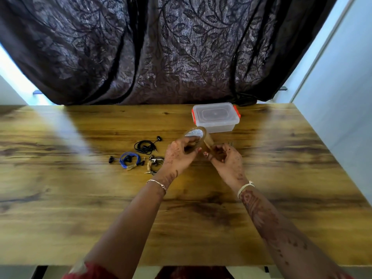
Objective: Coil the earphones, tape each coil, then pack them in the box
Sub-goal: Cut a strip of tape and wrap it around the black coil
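Earphones (128,159) are lying coiled; I'm gripping the tape roll (196,133) in left fingers (187,140), right fingers (220,147) pinching its strip (209,140); box (216,115) waiting, lidded.

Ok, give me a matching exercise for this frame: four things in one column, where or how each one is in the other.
Things: 1 tape roll; 2 box; 3 blue earphones; 4 black earphones.
States: A lid on, far side of the table; B gripped by the left hand, free end pinched by the right hand; C leftmost coil, tape strip on it; D coil farthest from the person.
Pairs: 1-B, 2-A, 3-C, 4-D.
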